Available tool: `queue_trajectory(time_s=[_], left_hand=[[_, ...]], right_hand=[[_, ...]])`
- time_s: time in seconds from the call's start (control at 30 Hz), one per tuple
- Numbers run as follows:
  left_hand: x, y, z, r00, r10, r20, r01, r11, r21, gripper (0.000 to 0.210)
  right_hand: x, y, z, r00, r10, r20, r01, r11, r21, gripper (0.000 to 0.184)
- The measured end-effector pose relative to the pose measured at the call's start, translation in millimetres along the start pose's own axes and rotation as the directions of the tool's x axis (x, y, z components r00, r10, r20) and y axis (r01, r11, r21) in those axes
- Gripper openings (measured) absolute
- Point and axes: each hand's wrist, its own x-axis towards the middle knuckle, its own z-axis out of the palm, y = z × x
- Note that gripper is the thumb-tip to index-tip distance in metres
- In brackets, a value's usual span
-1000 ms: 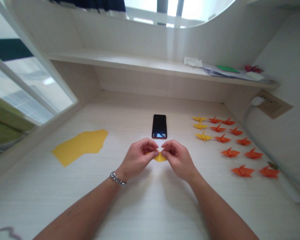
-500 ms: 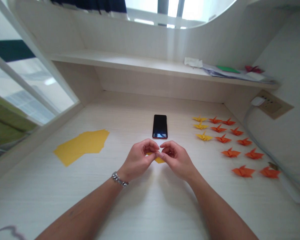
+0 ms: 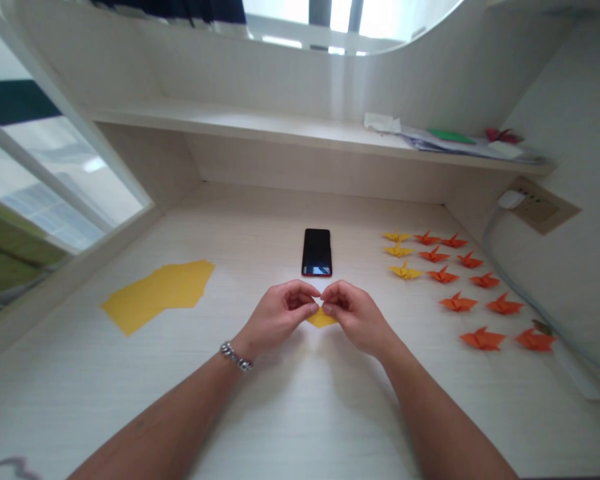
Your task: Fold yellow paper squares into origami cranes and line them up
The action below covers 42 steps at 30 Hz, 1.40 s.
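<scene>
Between my two hands is a small folded piece of yellow paper point(image 3: 322, 319), its lower part showing below the thumbs and the rest covered by fingers. My left hand point(image 3: 283, 310), with a silver chain bracelet point(image 3: 236, 357) at the wrist, pinches the paper's left side. On the right side, my right hand point(image 3: 354, 312) pinches it with thumb and fingers. The fingertips of both hands nearly meet above the paper. Just beyond them a black phone point(image 3: 317, 252) lies flat on the desk.
Yellow paper sheets point(image 3: 157, 293) lie overlapping at the left. Rows of yellow paper cranes point(image 3: 405, 271) and orange paper cranes point(image 3: 459, 303) stand at the right. A charger point(image 3: 511, 199) with a grey cable point(image 3: 510, 283) runs along the right wall. Papers point(image 3: 433, 145) rest on the shelf point(image 3: 230, 120).
My thumbs have moved slightly apart, and more of the yellow paper shows between and below them. The whole view has shifted a little.
</scene>
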Motion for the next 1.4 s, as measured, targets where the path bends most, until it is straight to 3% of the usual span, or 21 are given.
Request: queue_trajectory(time_s=[0.1, 0.27, 0.37, 0.47, 0.57, 0.67, 0.83, 0.97, 1.1, 1.2, 1.4], left_hand=[[1, -2, -0.3, 0.996, -0.022, -0.082, 0.018, 0.999, -0.042, 0.022], [6, -4, -1.3, 0.954, -0.043, -0.296, -0.008, 0.986, -0.166, 0.025], [7, -7, 0.6, 0.931, -0.060, -0.361, -0.035, 0.967, -0.251, 0.028], [4, -7, 4.6, 0.951, -0.078, -0.298, -0.002, 0.966, -0.258, 0.032], [2, -6, 8.0, 0.983, -0.117, -0.144, 0.091, 0.980, -0.176, 0.036], [1, -4, 7.5, 0.992, -0.118, -0.048, 0.111, 0.986, -0.124, 0.039], [2, -1, 2.3, 0.991, -0.036, -0.128, 0.013, 0.984, -0.175, 0.040], [2, -1, 2.4, 0.981, -0.036, -0.190, 0.004, 0.987, -0.163, 0.031], [2, -1, 4.1, 0.961, -0.048, -0.271, -0.003, 0.983, -0.181, 0.025], [1, 0, 5.3, 0.969, -0.039, -0.243, -0.004, 0.985, -0.171, 0.023], [0, -1, 4.8, 0.980, 0.001, -0.198, -0.016, 0.997, -0.077, 0.020]], right_hand=[[3, 2, 1, 0.999, 0.034, 0.012, -0.036, 0.989, 0.145, 0.015], [10, 6, 9, 0.951, 0.153, -0.269, -0.046, 0.930, 0.366, 0.029], [10, 8, 17, 0.970, 0.133, -0.203, -0.053, 0.933, 0.357, 0.034], [9, 10, 20, 0.974, 0.096, -0.204, -0.031, 0.954, 0.300, 0.027], [9, 9, 17, 0.946, 0.160, -0.281, -0.045, 0.926, 0.374, 0.025], [8, 8, 10, 0.951, 0.146, -0.271, -0.042, 0.934, 0.354, 0.026], [6, 7, 8, 0.990, 0.014, -0.140, 0.000, 0.995, 0.097, 0.016], [6, 7, 11, 0.991, 0.047, -0.127, -0.020, 0.978, 0.209, 0.024], [6, 7, 13, 0.974, 0.113, -0.195, -0.057, 0.960, 0.273, 0.026], [5, 6, 13, 0.962, 0.091, -0.257, -0.043, 0.982, 0.186, 0.019], [3, 5, 13, 0.969, -0.046, -0.243, 0.065, 0.995, 0.071, 0.017]])
